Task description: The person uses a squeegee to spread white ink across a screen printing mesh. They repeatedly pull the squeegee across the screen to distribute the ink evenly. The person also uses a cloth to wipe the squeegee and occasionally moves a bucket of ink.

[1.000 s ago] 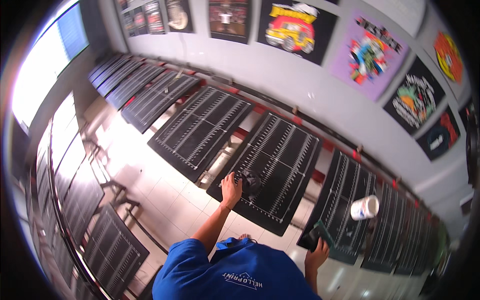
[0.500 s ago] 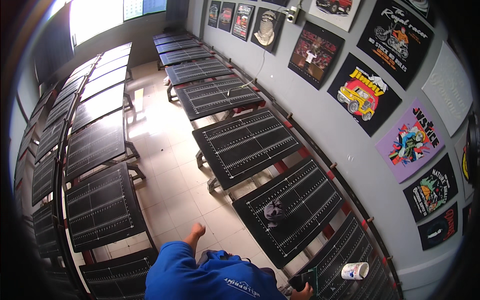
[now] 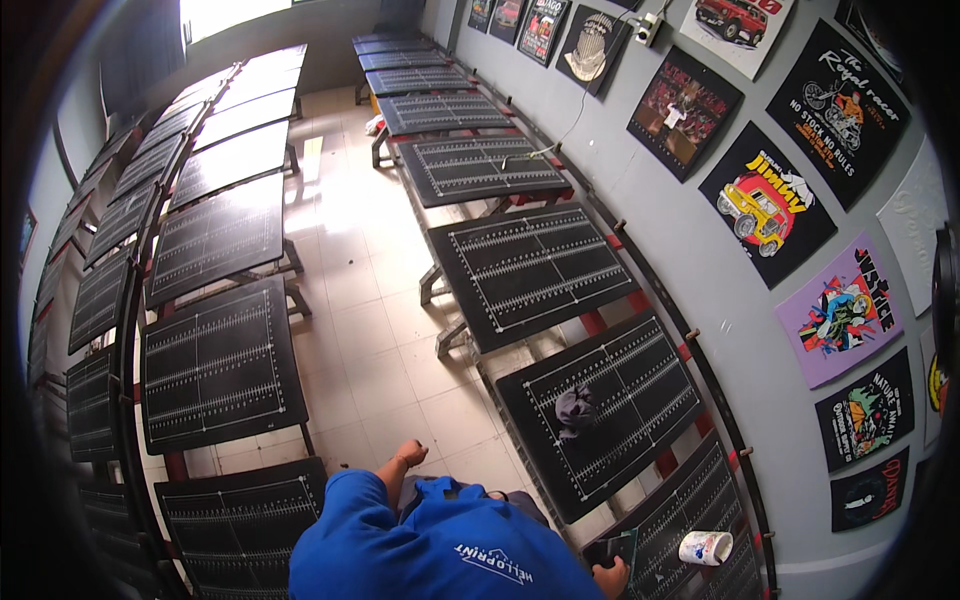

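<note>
Apparently I'm partway: my right hand (image 3: 611, 578) grips the tool (image 3: 618, 549); the rag (image 3: 576, 409) lies unheld ahead of it; whether my left hand (image 3: 411, 453) is closed, I can't tell.

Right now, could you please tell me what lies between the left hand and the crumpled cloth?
The head view shows pale tiled floor, then part of the black board, between left hand and crumpled cloth.

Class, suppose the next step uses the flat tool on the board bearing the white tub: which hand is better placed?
Probably the right hand: it grips the flat tool near the black board and white tub. The left hand is farther off, over the tiled floor, with no tool visible.
</note>
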### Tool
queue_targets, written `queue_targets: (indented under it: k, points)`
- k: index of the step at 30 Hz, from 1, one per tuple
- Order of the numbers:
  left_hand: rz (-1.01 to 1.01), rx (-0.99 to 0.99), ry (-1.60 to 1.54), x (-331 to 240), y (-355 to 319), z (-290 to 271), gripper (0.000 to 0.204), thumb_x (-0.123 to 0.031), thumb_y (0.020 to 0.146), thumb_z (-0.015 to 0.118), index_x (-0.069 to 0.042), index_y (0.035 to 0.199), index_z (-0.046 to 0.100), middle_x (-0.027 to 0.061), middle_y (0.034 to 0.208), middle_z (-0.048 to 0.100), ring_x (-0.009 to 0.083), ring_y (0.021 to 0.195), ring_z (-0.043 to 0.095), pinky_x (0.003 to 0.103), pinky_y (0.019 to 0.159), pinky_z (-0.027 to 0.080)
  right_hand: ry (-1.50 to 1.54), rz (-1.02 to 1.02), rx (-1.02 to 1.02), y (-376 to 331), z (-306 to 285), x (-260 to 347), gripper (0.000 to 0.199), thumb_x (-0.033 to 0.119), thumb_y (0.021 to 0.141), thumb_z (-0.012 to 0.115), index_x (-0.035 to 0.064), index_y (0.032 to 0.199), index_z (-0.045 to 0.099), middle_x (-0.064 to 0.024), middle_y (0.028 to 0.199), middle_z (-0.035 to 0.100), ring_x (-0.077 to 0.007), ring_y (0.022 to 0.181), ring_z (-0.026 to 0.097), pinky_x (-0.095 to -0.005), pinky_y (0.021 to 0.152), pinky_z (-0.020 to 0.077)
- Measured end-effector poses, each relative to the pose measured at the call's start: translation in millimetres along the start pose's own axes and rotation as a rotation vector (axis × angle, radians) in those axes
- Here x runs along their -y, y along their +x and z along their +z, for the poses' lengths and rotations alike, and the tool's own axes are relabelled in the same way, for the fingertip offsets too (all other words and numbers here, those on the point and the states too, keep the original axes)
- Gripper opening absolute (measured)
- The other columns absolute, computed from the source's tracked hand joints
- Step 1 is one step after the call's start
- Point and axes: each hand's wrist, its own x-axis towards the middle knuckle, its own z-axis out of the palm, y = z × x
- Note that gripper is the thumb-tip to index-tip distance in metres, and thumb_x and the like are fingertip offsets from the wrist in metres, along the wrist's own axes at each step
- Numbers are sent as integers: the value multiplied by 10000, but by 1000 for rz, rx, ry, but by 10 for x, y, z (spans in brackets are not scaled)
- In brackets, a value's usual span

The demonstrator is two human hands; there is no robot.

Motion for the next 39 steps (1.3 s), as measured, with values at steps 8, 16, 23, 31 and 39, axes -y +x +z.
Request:
queue_targets:
  k: [8, 16, 23, 31, 39]
  points:
    - [-114, -4, 149, 648, -16, 30, 399, -317, 875, 543, 46, 843, 703, 226, 841, 675, 337, 756, 660, 432, 705, 548, 42, -113, 162, 306, 2, -196, 675, 474, 874, 676, -9, 1328, 550, -261, 1241, 623, -425, 1181, 552, -503, 1035, 433]
    - [-1, -167, 21, 367, -314, -89, 398, -320, 899, 588, 43, 1015, 707, 273, 1084, 686, 423, 1048, 650, 472, 915, 514, 9, -206, 58, 461, -118, -151, 668, 481, 899, 638, 18, 1369, 537, -276, 1332, 571, -441, 1239, 524, -496, 1067, 408]
    - [334, -733, -164, -325, -1818, -1220, 328, -234, 881, 693, 9, 1096, 645, 230, 1067, 664, 394, 1030, 631, 455, 904, 510, 347, -707, 101, 1099, -99, 1084, 494, 45, 839, 703, -63, 1307, 586, -164, 1166, 682, -190, 927, 670, -306, 832, 538]
    - [-611, -893, -17, 239, -3991, -1390, 933, -402, 700, 871, -131, 1451, 390, 227, 1545, 288, 500, 1383, 323, 617, 1009, 440, 199, -1193, 440, 562, -36, 2558, 456, 132, 819, 721, 21, 1256, 649, -159, 1100, 691, -259, 984, 685, -360, 867, 539]
    - [-805, -707, -301, 1048, -4247, -237, 1296, -508, 635, 905, -266, 1603, 79, 185, 1657, -76, 513, 1492, -9, 743, 1048, 335, 140, -1183, 814, 347, 415, 2172, 476, 174, 860, 707, 1, 1295, 623, -184, 1247, 664, -275, 1086, 681, -362, 897, 550]
